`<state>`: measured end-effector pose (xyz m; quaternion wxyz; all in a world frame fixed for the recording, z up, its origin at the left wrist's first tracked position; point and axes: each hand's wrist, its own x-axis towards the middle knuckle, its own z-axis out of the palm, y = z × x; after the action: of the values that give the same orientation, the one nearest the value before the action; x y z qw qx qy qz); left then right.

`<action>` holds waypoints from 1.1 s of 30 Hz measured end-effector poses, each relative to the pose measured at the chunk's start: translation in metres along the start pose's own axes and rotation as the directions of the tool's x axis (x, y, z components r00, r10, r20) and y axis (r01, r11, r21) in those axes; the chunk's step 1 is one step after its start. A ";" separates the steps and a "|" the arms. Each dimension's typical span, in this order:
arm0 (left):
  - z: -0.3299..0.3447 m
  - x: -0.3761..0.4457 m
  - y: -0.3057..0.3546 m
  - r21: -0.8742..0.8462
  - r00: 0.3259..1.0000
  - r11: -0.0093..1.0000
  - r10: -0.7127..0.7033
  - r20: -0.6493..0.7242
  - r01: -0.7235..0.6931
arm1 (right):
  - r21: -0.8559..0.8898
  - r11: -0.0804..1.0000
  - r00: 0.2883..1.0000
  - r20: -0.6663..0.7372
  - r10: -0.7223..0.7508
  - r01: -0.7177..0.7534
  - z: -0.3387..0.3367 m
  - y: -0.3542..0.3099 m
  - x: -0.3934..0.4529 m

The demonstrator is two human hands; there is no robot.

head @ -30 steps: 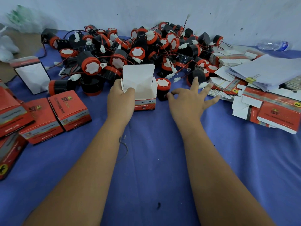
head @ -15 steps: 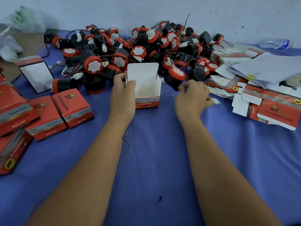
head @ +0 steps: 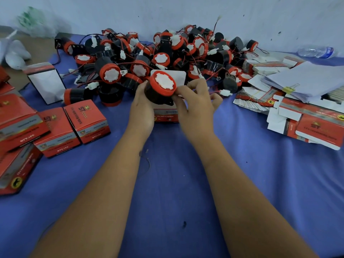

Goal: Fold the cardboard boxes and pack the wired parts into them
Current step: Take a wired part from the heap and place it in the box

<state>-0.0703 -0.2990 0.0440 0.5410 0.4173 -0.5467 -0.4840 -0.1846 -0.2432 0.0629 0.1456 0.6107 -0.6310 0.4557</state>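
A wired part (head: 161,86), black-bodied with a red cap and white face, hangs tilted over the open cardboard box (head: 166,116), whose white flap (head: 180,77) stands up behind it. My right hand (head: 195,108) pinches the part at its right side. Its red wire trails right to a white connector (head: 225,93). My left hand (head: 141,108) grips the box's left side, thumb against the part's black body; its fingers are hidden. The box's inside is hidden by the part.
A big pile of wired parts (head: 167,53) lies along the wall behind. Closed red boxes (head: 86,121) stand at the left, near a white upright box (head: 46,82). Flat unfolded boxes (head: 314,125), clipped papers (head: 305,79) and a water bottle (head: 316,51) lie at the right.
My right hand reached into the pile, took up a wired part and carried it left over the open box. My left hand stayed on the box.
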 end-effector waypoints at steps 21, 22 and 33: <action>0.001 -0.005 0.005 0.164 0.995 0.984 0.058 0.080 -0.071 | -0.319 0.947 0.970 0.241 0.042 0.038 -0.003 0.006 0.000; 0.001 -0.005 0.005 0.172 0.996 0.983 0.052 0.077 -0.064 | -0.268 0.963 0.984 0.167 0.061 -0.014 -0.003 0.004 0.000; 0.001 -0.002 0.005 0.231 1.000 0.973 0.010 0.024 -0.015 | 0.777 0.482 0.470 -0.275 0.839 -0.405 -0.023 0.004 0.020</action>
<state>-0.0709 -0.2963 0.0488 0.4856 0.4683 -0.6080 -0.4186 -0.2011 -0.2396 0.0882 -0.0509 0.1326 -0.5436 0.8273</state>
